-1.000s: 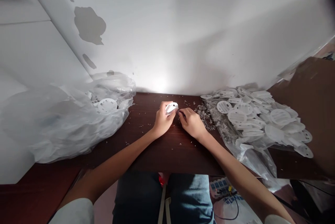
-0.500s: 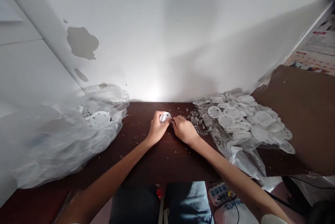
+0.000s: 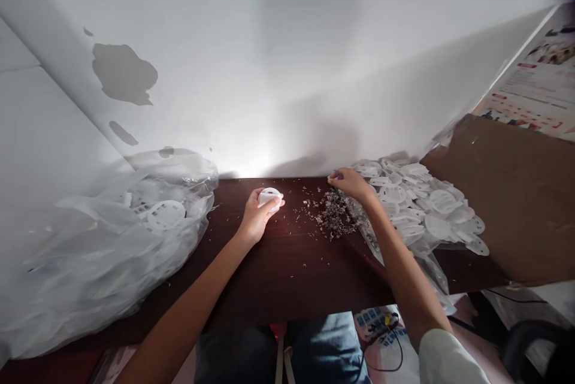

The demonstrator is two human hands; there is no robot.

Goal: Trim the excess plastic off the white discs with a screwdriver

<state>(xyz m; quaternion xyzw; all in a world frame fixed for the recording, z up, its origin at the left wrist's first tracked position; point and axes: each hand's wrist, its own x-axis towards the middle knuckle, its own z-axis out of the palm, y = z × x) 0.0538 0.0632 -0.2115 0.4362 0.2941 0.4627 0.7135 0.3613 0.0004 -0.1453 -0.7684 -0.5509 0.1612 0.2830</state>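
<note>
The right hand has left the left hand's side and now sits farther right, over the far end of a pile of small bits; the left hand has stayed near the middle of the table.

Nearest of the two, the left hand holds a white disc tilted up above the wood, thumb across its face and the other fingers around its edge. The right hand's thumb and forefinger are bent close together; whether they pinch anything, I cannot tell.

The disc could slip if that thumb eases, since only one hand supports it. The right forearm lies across the side of a heap of discs; a low sweep might drag some into the bits. Bits so small could also scatter if the fingers brush through them.

The table's near edge runs just before the jeans, with bare wood between it and the left hand. Left, a bulging plastic bag limits sideways room; right, the heap and cardboard do. Beyond both hands, the wall closes off the far edge.
</note>
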